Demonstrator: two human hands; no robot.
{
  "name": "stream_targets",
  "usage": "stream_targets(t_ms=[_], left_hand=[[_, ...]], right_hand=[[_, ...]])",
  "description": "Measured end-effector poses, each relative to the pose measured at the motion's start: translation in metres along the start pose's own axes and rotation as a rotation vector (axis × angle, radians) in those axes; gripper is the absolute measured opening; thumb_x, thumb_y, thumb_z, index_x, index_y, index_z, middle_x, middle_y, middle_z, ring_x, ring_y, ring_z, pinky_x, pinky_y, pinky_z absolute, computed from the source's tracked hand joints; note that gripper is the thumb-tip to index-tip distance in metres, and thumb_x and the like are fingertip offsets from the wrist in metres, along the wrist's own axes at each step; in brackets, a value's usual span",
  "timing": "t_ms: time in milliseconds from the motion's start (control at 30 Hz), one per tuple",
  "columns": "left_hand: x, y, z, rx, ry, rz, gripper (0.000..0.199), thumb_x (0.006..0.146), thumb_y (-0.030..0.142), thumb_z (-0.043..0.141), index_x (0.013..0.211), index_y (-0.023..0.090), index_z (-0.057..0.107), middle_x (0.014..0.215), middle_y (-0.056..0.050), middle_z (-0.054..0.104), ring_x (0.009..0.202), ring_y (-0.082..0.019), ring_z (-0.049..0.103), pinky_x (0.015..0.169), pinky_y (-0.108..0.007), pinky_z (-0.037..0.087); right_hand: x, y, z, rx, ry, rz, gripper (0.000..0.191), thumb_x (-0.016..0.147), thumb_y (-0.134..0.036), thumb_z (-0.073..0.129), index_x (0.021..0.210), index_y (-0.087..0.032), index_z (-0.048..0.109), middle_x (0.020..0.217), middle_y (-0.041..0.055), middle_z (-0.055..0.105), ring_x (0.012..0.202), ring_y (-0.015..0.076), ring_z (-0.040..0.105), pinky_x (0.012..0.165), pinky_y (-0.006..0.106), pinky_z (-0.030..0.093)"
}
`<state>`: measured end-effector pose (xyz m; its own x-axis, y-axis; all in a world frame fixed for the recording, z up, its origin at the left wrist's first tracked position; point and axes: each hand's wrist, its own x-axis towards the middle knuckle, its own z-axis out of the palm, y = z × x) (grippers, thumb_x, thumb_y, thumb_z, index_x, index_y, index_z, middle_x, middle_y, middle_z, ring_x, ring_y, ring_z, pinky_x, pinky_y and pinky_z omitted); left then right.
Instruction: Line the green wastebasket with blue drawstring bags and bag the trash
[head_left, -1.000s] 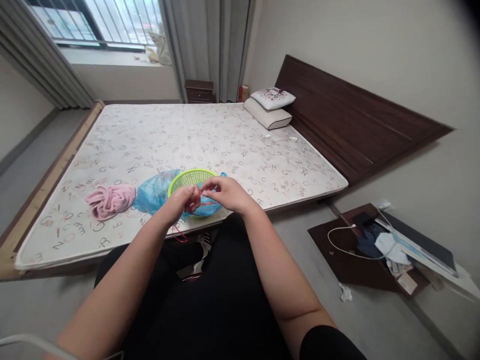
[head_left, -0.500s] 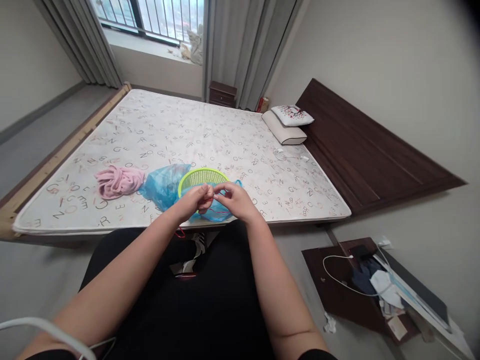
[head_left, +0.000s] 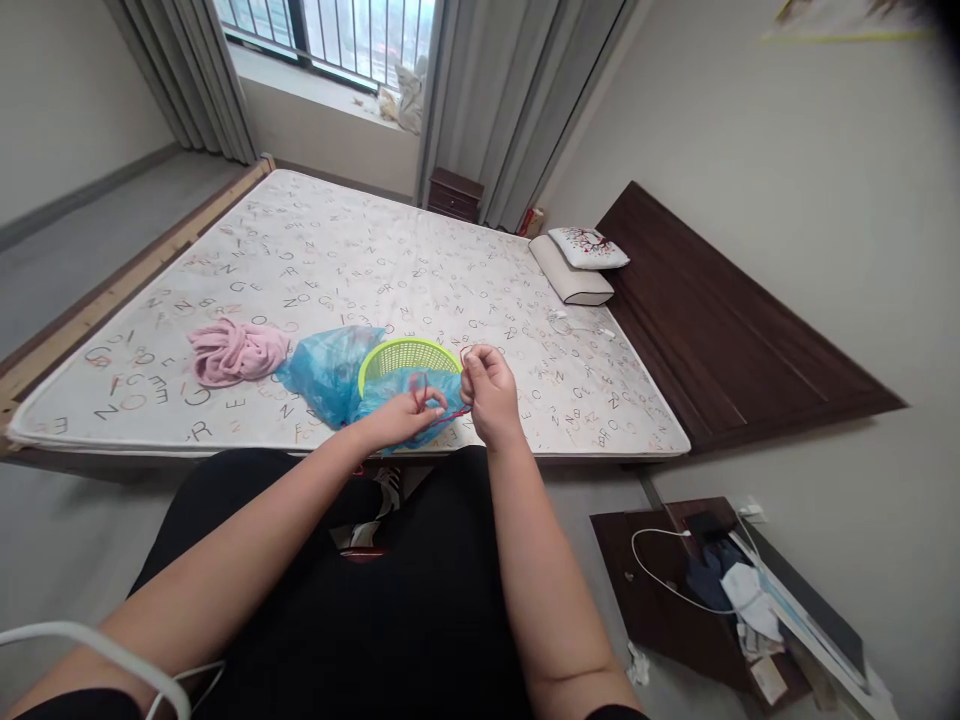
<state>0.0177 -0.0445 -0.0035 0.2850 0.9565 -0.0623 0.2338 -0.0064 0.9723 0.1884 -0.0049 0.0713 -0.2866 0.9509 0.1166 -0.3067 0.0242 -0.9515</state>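
A thin red cord (head_left: 454, 414) runs between my two hands. My right hand (head_left: 489, 388) is closed in a pinch on it, with a small loop showing above the fingertips. My left hand (head_left: 409, 414) has the cord around its fingers, and the thumb and fingers come together on it. Behind them on the bed's near edge sits a yellow-green plastic basket (head_left: 409, 350), with blue plastic (head_left: 386, 388) lying in its front part. A filled blue plastic bag (head_left: 326, 372) rests to the left of the basket, touching a bunched pink cloth (head_left: 236, 352).
The patterned mattress (head_left: 375, 250) spreads out ahead, with a pillow (head_left: 570, 272) and a cushion (head_left: 589, 247) by the dark headboard (head_left: 720, 330). At the lower right, a dark nightstand (head_left: 652, 560) holds a cable and cloths. A white cable (head_left: 97, 645) crosses my left arm.
My hands have moved apart. The right hand has risen slightly and closed, and the left has lowered a little, with the red cord now stretched between them. The view has shifted slightly.
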Motion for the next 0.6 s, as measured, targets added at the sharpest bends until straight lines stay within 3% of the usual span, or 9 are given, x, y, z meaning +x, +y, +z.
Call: stream_targets(t_ms=[100,167,267,333,400,500,600], left_hand=[[0.0,-0.001,0.008,0.132,-0.035,0.084,0.034,0.089,0.037,0.069,0.12,0.023,0.074,0.094,-0.004,0.074,0.086,-0.023,0.066,0.081,-0.031,0.049],[-0.002,-0.001,0.016,0.1,-0.041,0.121,0.034,0.094,0.041,0.064,0.121,0.023,0.074,0.113,-0.007,0.075,0.103,-0.026,0.067,0.092,-0.033,0.048],[-0.005,-0.004,0.024,-0.03,0.062,0.119,0.042,0.1,0.051,0.055,0.122,0.021,0.074,0.093,-0.006,0.072,0.087,-0.023,0.065,0.081,-0.031,0.049],[-0.005,-0.004,0.025,-0.167,0.172,0.095,0.049,0.1,0.058,0.053,0.124,0.02,0.073,0.071,-0.001,0.059,0.066,-0.019,0.054,0.064,-0.029,0.045],[-0.003,0.0,0.023,-0.305,0.219,0.086,0.054,0.099,0.063,0.053,0.123,0.019,0.072,0.062,0.002,0.047,0.054,-0.016,0.042,0.054,-0.028,0.037],[0.002,0.014,0.022,-0.355,0.178,0.121,0.051,0.094,0.061,0.061,0.119,0.017,0.071,0.065,0.002,0.048,0.054,-0.014,0.04,0.054,-0.027,0.035],[0.006,0.028,0.026,-0.157,0.038,0.153,0.038,0.091,0.054,0.067,0.099,0.017,0.074,0.074,-0.001,0.059,0.065,-0.016,0.05,0.064,-0.027,0.04]], right_hand=[[0.001,-0.006,0.005,0.031,0.011,0.006,0.033,0.085,-0.047,0.078,0.091,-0.025,0.054,0.062,-0.0101,0.038,0.047,0.0055,0.027,0.043,0.019,0.022],[0.001,-0.01,0.006,0.023,0.015,0.013,0.032,0.083,-0.046,0.079,0.091,-0.024,0.057,0.065,-0.0091,0.042,0.047,0.0049,0.027,0.043,0.02,0.022],[0.0,-0.014,0.003,0.015,0.028,0.007,0.03,0.081,-0.044,0.079,0.091,-0.023,0.06,0.069,-0.0075,0.049,0.048,0.0044,0.028,0.043,0.02,0.022],[-0.003,-0.015,-0.001,0.027,0.009,0.026,0.029,0.081,-0.043,0.079,0.094,-0.023,0.063,0.068,-0.0077,0.049,0.048,0.0042,0.026,0.043,0.02,0.021],[-0.006,-0.016,-0.004,0.08,-0.047,0.065,0.03,0.081,-0.043,0.078,0.099,-0.024,0.063,0.069,-0.0081,0.048,0.047,0.0038,0.023,0.042,0.019,0.018],[-0.011,-0.018,-0.004,0.192,-0.112,0.093,0.031,0.083,-0.044,0.075,0.105,-0.025,0.062,0.074,-0.0076,0.051,0.047,0.0032,0.019,0.043,0.019,0.014],[-0.014,-0.024,0.002,0.221,-0.067,0.053,0.031,0.082,-0.042,0.075,0.104,-0.027,0.059,0.074,-0.0076,0.05,0.047,0.0037,0.02,0.042,0.019,0.014]])
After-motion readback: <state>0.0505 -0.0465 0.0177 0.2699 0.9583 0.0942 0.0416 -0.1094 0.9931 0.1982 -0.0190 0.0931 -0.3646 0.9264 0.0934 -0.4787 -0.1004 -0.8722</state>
